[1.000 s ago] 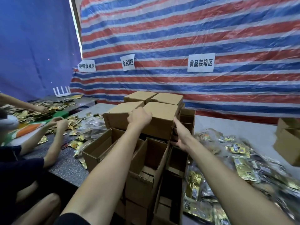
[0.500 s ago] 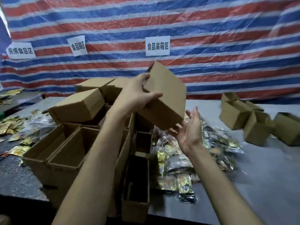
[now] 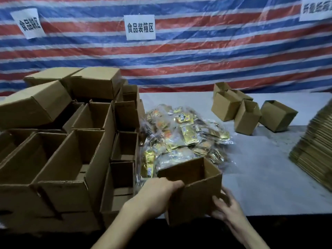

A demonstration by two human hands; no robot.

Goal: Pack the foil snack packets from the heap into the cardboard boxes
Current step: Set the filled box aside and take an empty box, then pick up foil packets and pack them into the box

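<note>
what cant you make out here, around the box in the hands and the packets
Head view only:
- held box floor: hidden by its near wall.
- right hand: motion-blurred, its grip unclear.
- packet heap print: too small, blurred.
- right-edge sign and flat cardboard stack: cut by the frame edge.

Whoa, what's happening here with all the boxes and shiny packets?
A person is getting a box ready for packing. Both hands hold an open cardboard box at the near edge of the table. The left hand grips its near left corner, and the right hand holds its right side. No packets show inside it. The heap of foil snack packets lies just behind it, untouched. More open boxes are stacked on the left.
</note>
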